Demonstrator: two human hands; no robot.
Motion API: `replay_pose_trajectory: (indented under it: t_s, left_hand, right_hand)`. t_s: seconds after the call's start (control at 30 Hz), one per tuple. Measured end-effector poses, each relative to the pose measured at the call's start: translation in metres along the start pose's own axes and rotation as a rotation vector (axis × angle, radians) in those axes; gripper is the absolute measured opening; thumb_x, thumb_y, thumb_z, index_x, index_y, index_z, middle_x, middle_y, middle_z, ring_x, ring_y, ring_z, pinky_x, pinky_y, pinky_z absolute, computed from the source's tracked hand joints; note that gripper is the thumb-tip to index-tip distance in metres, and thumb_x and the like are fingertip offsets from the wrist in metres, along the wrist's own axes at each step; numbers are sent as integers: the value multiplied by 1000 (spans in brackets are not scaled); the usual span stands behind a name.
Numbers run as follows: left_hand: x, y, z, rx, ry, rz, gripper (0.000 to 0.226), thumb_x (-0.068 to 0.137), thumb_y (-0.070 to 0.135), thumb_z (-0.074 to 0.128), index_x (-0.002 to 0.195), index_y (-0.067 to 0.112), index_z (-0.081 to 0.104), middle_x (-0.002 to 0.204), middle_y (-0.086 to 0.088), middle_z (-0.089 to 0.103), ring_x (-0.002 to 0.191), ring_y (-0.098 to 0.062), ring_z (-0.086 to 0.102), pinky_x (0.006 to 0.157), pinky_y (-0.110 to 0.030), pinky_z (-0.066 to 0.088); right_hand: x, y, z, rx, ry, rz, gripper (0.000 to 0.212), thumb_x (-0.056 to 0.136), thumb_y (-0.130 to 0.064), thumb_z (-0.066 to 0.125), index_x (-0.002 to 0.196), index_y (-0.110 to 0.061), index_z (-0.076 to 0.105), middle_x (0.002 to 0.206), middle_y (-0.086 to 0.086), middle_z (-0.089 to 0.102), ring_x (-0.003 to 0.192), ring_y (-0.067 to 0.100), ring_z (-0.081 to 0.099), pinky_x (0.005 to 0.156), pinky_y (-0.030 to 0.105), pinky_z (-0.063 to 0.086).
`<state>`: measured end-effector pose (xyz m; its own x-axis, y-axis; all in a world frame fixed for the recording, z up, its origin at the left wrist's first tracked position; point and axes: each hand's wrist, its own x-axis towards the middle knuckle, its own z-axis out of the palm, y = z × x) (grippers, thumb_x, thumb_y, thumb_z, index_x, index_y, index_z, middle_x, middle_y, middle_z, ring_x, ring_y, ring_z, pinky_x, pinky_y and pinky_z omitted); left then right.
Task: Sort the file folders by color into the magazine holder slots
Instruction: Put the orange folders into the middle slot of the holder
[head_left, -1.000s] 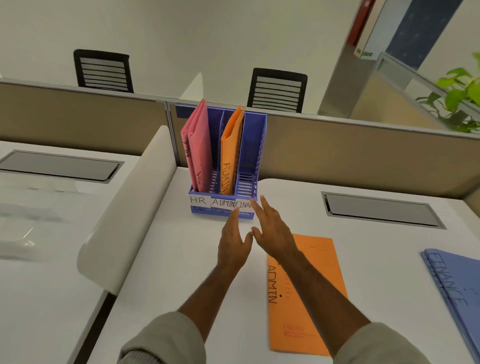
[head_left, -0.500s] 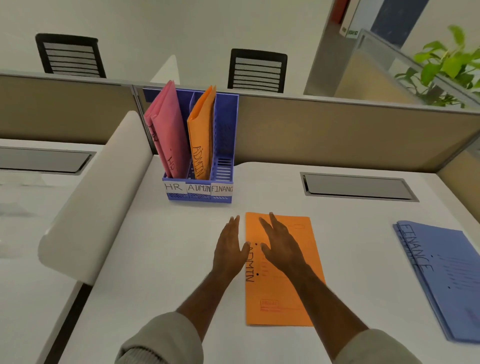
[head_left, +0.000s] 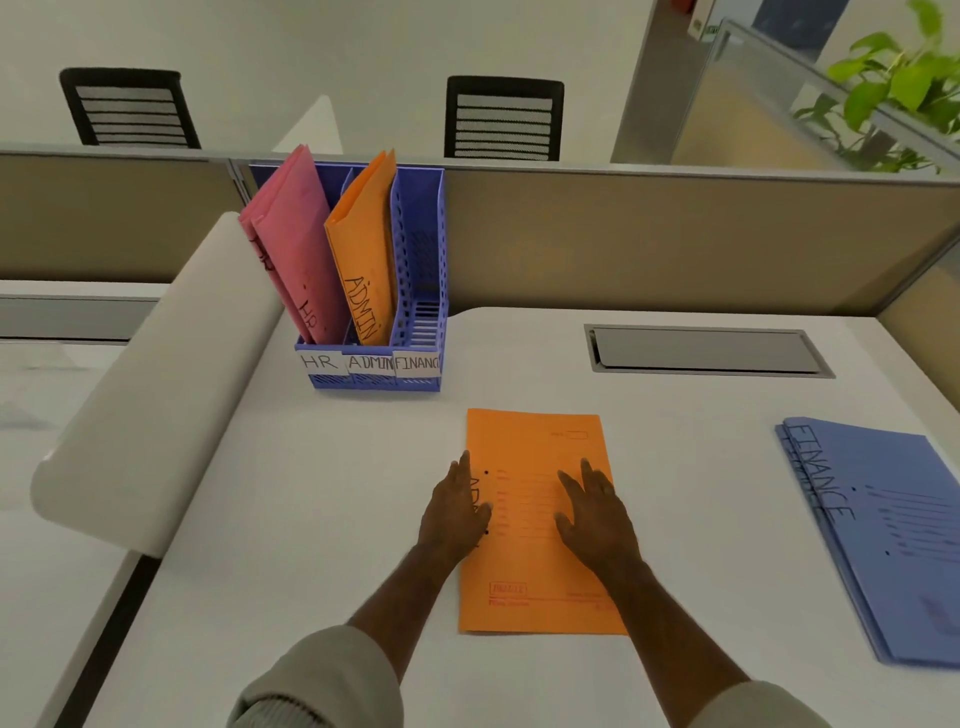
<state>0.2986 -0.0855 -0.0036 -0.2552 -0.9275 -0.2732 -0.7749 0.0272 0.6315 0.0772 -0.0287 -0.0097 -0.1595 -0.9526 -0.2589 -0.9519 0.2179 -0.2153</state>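
On the white surface (head_left: 322, 519), an orange folder (head_left: 535, 571) lies flat with both hands laid on it: the left hand (head_left: 454, 512) at its left edge, over the "ADMIN" lettering, and the right hand (head_left: 595, 519) on its right half. Neither grip has closed; the fingers are spread flat on the cover, holding nothing. Farther back stands the blue holder (head_left: 418, 291), labelled HR, ADMIN and FINANCE. Pink folders (head_left: 296, 249) fill the HR slot, another orange one (head_left: 363, 260) leans in ADMIN, and the FINANCE slot looks empty. A blue stack (head_left: 883, 530) marked FINANCE waits well apart on the right.

The folder lies flush with the surface, so getting fingers under an edge is probably the hard part; pressing down may only slide it, or buckle the cover. A one-sided lift could let it sag open and spill whatever is inside. At the holder, the leaning orange folder narrows the ADMIN opening, so the new one could catch on it or slip into FINANCE next door. A hard push might shift the light holder backward.
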Motion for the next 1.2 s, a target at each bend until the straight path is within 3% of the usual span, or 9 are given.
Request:
replay_pose_trajectory:
  t_s: [0.2,0.33,0.5,0.63,0.73,0.8,0.93,1.1,1.2]
  left_hand:
    - [4,7,7,1,93,-119,59,91,32,54,146,20,36,131,-7,59,119,-27,55,95,-46,52]
    - [10,8,5,-119,121,-220,65,94,33,59,151,16,34,139,-11,54,127,-28,54,104,-45,46]
    - [17,14,4,-335,127,-311,59,95,29,60,147,11,40,126,-12,64,116,-27,61,101,-39,46]
    - [18,14,4,-475,152,-418,50,93,26,62,139,11,52,129,-11,63,108,-20,60,98,-30,44]
    - [13,10,6,-614,114,-347,20,91,15,62,104,6,74,103,-16,74,93,-31,70,93,-46,55]
    - [9,10,6,-598,89,-290,14,90,10,61,93,7,75,89,-14,75,87,-32,72,86,-50,58]
    - [3,6,1,-645,37,-257,17,90,8,64,104,10,75,87,-6,77,80,-24,75,79,-43,62]
    - [-1,5,-13,-733,-22,-226,16,91,9,68,106,9,72,77,-2,76,66,-16,74,53,-29,57]
    - [-2,5,-27,-779,-70,-172,18,91,12,69,109,8,70,74,-3,76,66,-17,74,51,-28,56]
  right_hand:
    - [-10,24,13,-40,-40,-22,70,100,-51,41,159,-28,12,168,7,1,155,28,5,125,41,14]
    - [-15,28,21,-22,-44,-46,70,102,-51,36,159,-28,4,168,6,-7,155,27,-4,125,41,6]
    - [-16,34,26,-26,-40,-57,71,101,-54,33,159,-30,-1,167,3,-12,155,25,-8,126,40,4]
    - [-15,31,28,-38,-27,-60,71,101,-54,33,159,-29,1,167,5,-9,155,28,-6,125,41,5]
    - [-15,30,28,-61,-36,-59,71,101,-54,31,159,-28,0,167,7,-9,155,29,-5,125,43,6]
    - [-14,29,26,-58,-52,-51,71,101,-54,32,159,-28,0,167,7,-8,155,30,-5,125,43,6]
    - [-11,22,20,-20,-100,-10,72,100,-49,39,159,-27,5,167,7,-6,155,30,-5,125,46,9]
    - [-9,8,7,88,-117,60,69,98,-45,47,158,-26,17,167,6,5,154,28,8,123,46,19]
    - [-8,-2,-2,208,-106,108,64,98,-42,50,156,-27,25,166,5,13,152,26,17,121,44,24]
